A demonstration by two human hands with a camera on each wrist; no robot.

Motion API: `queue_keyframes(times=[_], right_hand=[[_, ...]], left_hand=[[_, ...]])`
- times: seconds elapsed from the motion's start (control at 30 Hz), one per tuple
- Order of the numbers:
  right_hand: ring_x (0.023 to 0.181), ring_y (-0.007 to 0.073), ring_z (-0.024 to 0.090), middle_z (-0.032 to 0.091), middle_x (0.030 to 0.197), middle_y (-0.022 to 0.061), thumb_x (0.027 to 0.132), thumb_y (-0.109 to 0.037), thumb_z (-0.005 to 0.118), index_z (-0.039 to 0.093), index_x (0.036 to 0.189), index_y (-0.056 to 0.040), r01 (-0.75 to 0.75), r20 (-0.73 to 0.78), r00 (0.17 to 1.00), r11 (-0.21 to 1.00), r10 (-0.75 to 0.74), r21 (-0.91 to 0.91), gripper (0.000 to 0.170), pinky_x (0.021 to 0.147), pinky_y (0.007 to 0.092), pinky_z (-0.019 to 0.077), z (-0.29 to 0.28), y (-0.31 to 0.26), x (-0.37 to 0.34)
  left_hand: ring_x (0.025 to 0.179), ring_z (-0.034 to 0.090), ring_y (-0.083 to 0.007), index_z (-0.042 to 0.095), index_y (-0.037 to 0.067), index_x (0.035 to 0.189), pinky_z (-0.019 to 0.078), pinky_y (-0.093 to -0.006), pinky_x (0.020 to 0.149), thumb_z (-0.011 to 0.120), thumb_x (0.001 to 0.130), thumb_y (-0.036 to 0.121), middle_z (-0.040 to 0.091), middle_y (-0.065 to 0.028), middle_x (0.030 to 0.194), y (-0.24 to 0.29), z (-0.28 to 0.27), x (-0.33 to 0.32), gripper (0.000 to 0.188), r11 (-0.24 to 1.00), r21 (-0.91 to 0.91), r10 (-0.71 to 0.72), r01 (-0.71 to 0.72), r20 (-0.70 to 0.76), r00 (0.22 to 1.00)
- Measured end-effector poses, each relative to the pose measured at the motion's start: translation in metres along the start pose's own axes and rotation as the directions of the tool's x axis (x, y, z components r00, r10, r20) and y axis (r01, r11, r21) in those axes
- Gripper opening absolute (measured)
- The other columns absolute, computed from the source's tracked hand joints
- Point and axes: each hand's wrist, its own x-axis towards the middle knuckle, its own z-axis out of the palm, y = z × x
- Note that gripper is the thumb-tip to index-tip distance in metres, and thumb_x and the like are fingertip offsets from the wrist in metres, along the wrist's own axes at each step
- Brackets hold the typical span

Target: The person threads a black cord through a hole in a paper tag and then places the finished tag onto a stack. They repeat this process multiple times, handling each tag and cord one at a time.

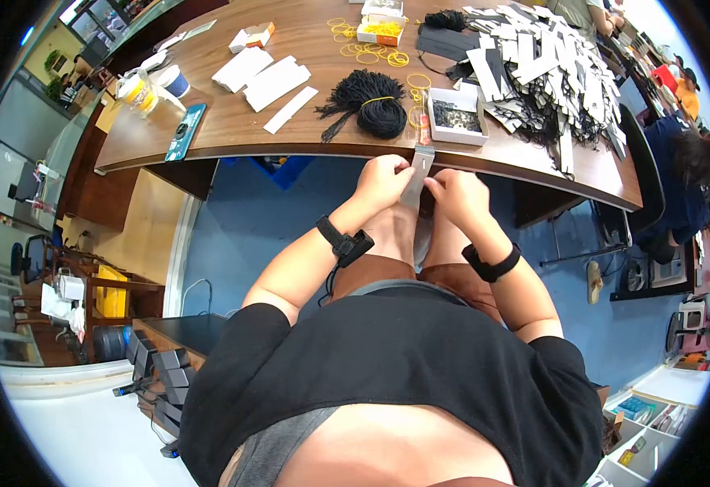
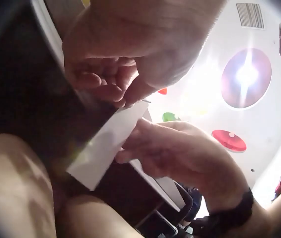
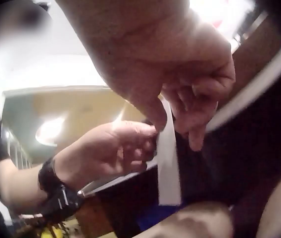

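Observation:
A narrow pale card strip hangs between both hands, over the person's lap and just in front of the table edge. My left hand pinches its left edge between thumb and fingertips, near the upper end. From the other side my right hand pinches near the same end, its fingers curled. In the left wrist view the card strip slants down from the fingertips. The right wrist view shows the strip nearly upright, right under the thumb.
On the wooden table lie a black cord bundle, a white box of small metal pieces and yellow rubber bands. White card stacks lie left; a heap of corded tags covers the right side. Cups stand far left.

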Motion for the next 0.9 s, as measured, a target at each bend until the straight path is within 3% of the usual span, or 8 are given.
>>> queue_keyframes(times=[0.07,0.23,0.33,0.5,0.7,0.8,0.83,0.9], right_hand=[[0.069,0.033,0.062,0.062,0.071,0.0159,0.082,-0.037,0.061,0.067,0.081,-0.0078,0.002,-0.015,1.0,0.993,-0.004,-0.117,0.03,0.06,0.0406,0.0481,-0.022,-0.016,0.004],[0.075,0.0269,0.06,0.06,0.078,0.0067,0.076,-0.019,0.066,0.064,0.084,-0.01,0.354,-0.324,0.893,0.932,-0.314,0.073,0.012,0.064,0.0359,0.0482,-0.021,-0.044,0.044],[0.08,0.0243,0.06,0.057,0.081,0.0053,0.071,-0.014,0.068,0.064,0.082,-0.0113,0.451,-0.356,0.832,0.892,-0.425,-0.011,0.012,0.066,0.0355,0.0489,-0.003,-0.058,0.065],[0.076,0.0249,0.06,0.058,0.079,0.0046,0.074,-0.015,0.066,0.064,0.082,-0.0114,0.428,-0.325,0.827,0.889,-0.459,-0.164,0.009,0.065,0.0339,0.0487,0.018,-0.058,0.083],[0.068,0.0267,0.059,0.057,0.078,0.0055,0.079,-0.014,0.062,0.062,0.079,-0.0105,0.45,-0.458,0.782,0.891,-0.422,-0.052,0.004,0.059,0.0344,0.0478,0.007,-0.058,0.068],[0.065,0.0251,0.059,0.055,0.075,0.0047,0.075,-0.013,0.062,0.058,0.076,-0.011,0.452,-0.437,0.786,0.889,-0.437,-0.078,0.004,0.055,0.0344,0.0483,-0.001,-0.057,0.049],[0.063,0.0254,0.059,0.054,0.075,0.0053,0.074,-0.012,0.062,0.057,0.075,-0.0106,0.461,-0.403,0.789,0.88,-0.464,-0.111,0.006,0.054,0.0343,0.0481,0.0,-0.054,0.04],[0.066,0.0265,0.059,0.056,0.078,0.0059,0.076,-0.013,0.063,0.059,0.079,-0.0105,0.457,-0.312,0.832,0.886,-0.459,-0.086,0.006,0.057,0.0342,0.0481,0.003,-0.05,0.019]], left_hand=[[0.069,0.064,-0.0267,0.066,0.001,0.082,0.0484,-0.0343,0.063,0.062,0.079,0.022,0.065,-0.0155,0.074,0.002,-0.006,0.001,0.022,0.999,-0.028,-0.025,0.026,0.041,0.999],[0.063,0.06,-0.0176,0.065,-0.002,0.084,0.0467,-0.03,0.061,0.06,0.084,0.017,0.063,-0.0112,0.069,-0.003,-0.01,0.001,0.019,0.999,0.0,0.037,-0.037,-0.051,0.998],[0.061,0.056,-0.0137,0.065,-0.002,0.085,0.0456,-0.0291,0.06,0.06,0.084,0.016,0.062,-0.0074,0.067,0.002,-0.017,-0.006,0.019,0.986,-0.118,-0.112,0.115,0.029,0.993],[0.059,0.051,-0.0076,0.065,-0.001,0.084,0.0417,-0.0236,0.055,0.059,0.085,0.012,0.06,-0.0026,0.067,0.012,-0.029,-0.014,0.014,0.924,-0.309,-0.182,0.223,0.156,0.971],[0.062,0.054,-0.0081,0.064,0.0,0.086,0.0427,-0.0224,0.057,0.054,0.09,0.015,0.061,-0.0031,0.071,0.001,-0.03,-0.013,0.018,0.82,-0.52,-0.132,0.239,0.234,0.963],[0.067,0.057,-0.0105,0.062,0.0,0.093,0.0459,-0.0232,0.061,0.046,0.094,0.022,0.062,-0.0044,0.077,0.005,-0.038,-0.011,0.027,0.513,-0.771,-0.191,0.376,0.325,0.926],[0.077,0.062,-0.0162,0.059,-0.001,0.102,0.0503,-0.0278,0.071,0.039,0.097,0.029,0.065,-0.009,0.089,0.007,-0.043,-0.009,0.036,0.416,-0.817,-0.181,0.4,0.357,0.917],[0.085,0.063,-0.0198,0.057,-0.002,0.106,0.0507,-0.031,0.077,0.038,0.097,0.029,0.064,-0.0121,0.095,0.006,-0.047,-0.001,0.038,0.185,-0.857,-0.131,0.482,0.464,0.876]])
